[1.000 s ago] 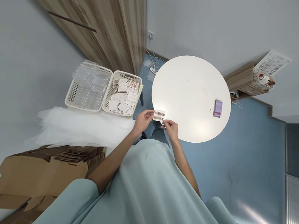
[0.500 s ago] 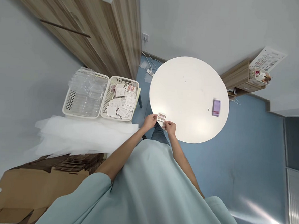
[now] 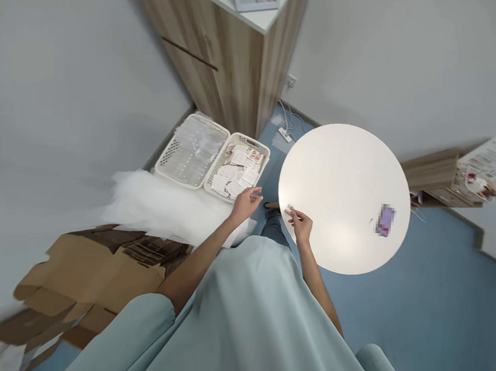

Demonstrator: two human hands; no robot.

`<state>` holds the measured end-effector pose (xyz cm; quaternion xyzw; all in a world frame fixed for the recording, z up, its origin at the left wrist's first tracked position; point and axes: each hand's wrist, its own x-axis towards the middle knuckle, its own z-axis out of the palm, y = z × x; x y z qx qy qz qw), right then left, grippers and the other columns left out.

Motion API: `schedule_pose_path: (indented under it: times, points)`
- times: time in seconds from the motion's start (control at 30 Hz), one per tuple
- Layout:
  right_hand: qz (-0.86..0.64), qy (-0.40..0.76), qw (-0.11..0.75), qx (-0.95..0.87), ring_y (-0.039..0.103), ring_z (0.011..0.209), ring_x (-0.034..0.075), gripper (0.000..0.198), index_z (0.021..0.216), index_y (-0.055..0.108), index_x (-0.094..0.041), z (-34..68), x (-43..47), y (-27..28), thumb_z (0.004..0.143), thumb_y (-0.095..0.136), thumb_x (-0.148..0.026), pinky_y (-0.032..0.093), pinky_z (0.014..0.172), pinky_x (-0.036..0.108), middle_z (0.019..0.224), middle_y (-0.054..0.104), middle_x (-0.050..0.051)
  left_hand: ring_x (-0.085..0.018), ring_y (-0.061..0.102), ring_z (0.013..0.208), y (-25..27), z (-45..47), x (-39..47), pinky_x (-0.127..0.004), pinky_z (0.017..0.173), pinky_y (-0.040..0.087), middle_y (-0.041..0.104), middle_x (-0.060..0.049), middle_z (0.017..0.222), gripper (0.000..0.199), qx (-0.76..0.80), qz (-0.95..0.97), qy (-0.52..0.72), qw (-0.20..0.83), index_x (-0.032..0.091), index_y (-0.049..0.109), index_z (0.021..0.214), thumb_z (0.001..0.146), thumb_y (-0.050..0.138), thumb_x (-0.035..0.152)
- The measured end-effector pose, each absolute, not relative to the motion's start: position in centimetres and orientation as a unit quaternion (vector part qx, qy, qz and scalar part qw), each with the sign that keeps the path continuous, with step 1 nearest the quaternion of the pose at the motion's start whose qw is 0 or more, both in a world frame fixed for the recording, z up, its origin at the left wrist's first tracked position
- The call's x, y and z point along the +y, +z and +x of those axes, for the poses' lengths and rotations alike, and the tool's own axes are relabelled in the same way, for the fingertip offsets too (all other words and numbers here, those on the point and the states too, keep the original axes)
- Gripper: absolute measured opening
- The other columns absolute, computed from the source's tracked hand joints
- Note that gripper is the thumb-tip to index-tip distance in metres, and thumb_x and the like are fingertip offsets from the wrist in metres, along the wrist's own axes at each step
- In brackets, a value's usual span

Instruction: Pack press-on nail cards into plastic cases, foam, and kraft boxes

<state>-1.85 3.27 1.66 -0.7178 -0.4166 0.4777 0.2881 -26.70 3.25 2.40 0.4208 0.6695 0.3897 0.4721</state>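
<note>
My right hand [image 3: 302, 227] pinches a small card with reddish-brown oval pieces [image 3: 289, 210] at the near left edge of the round white table [image 3: 341, 174]. The card's outline is hard to make out against the tabletop. My left hand [image 3: 245, 206] has its fingers apart and nothing visible in it, just in front of the right-hand white basket [image 3: 267, 151]. That basket holds a loose heap of white cards [image 3: 228, 173], and one red-patterned card [image 3: 255, 156] lies near its back right corner.
A second white basket [image 3: 161, 169] with clear plastic trays [image 3: 195, 148] stands left of the card basket. White foam sheeting [image 3: 158, 202] and cardboard boxes [image 3: 83, 265] lie nearer me. A wooden cabinet [image 3: 233, 78] rises behind. A blurred purple item [image 3: 385, 221] lies on the table.
My left hand has let go of the card and moved away leftward towards the card basket, its fingers opening. My right hand keeps the card. The view has shifted, so everything sits further right and lower.
</note>
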Motion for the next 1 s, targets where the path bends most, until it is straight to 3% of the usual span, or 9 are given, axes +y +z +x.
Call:
schedule_pose_path:
  times: [0.17,0.33,0.47,0.6,0.87,1.0]
  points:
    - [-0.673,0.480,0.256,-0.502,0.076,0.075,0.023,0.050,0.106,0.081,-0.015,-6.1,6.6,3.6,0.085,0.070,-0.059,0.059,0.073,0.035,0.103,0.083,0.012,-0.022,0.070,0.110,3.8,-34.2,4.0,-0.035,0.093,0.060,0.065,-0.014,0.135,0.036,0.735,0.382,0.446,0.340,0.019,0.068,0.128,0.093,0.068,0.024]
    - [-0.642,0.482,0.236,-0.548,0.076,0.078,0.025,0.047,0.107,0.081,-0.016,-9.9,9.3,5.4,0.087,0.069,-0.057,0.058,0.078,0.037,0.090,0.082,0.009,-0.032,0.060,0.131,3.4,-42.1,6.3,-0.044,0.108,0.054,0.054,-0.019,0.146,0.060,0.805,0.342,0.428,0.230,0.017,0.058,0.144,0.087,0.076,0.024]
    - [-0.617,0.498,0.237,-0.561,0.076,0.080,0.025,0.047,0.109,0.080,-0.017,-11.3,10.1,6.3,0.088,0.069,-0.058,0.058,0.079,0.038,0.096,0.082,0.009,-0.036,0.038,0.155,2.8,-47.2,9.6,-0.052,0.129,0.032,0.044,-0.022,0.161,0.078,0.846,0.354,0.358,0.176,0.015,0.045,0.156,0.087,0.078,0.029]
    - [-0.617,0.508,0.223,-0.558,0.076,0.081,0.026,0.048,0.110,0.079,-0.019,-11.4,10.3,6.8,0.089,0.069,-0.061,0.060,0.081,0.039,0.091,0.081,0.008,-0.040,0.028,0.160,1.8,-51.1,12.9,-0.055,0.133,0.019,0.036,-0.025,0.168,0.097,0.873,0.344,0.304,0.163,0.012,0.037,0.161,0.082,0.085,0.039]
    - [-0.623,0.516,0.206,-0.550,0.075,0.078,0.024,0.051,0.110,0.080,-0.018,-10.2,10.6,6.6,0.088,0.069,-0.063,0.061,0.080,0.039,0.093,0.082,0.009,-0.044,0.038,0.153,0.5,-53.4,15.0,-0.057,0.130,0.026,0.050,-0.028,0.159,0.098,0.886,0.335,0.251,0.198,0.006,0.046,0.154,0.079,0.089,0.052]
    - [-0.635,0.504,0.198,-0.551,0.075,0.078,0.025,0.053,0.111,0.080,-0.018,-9.8,10.8,6.8,0.088,0.070,-0.065,0.060,0.073,0.037,0.088,0.081,0.009,-0.040,0.045,0.147,2.3,-52.5,14.9,-0.052,0.128,0.028,0.057,-0.028,0.150,0.096,0.886,0.332,0.255,0.200,-0.002,0.047,0.147,0.082,0.089,0.054]
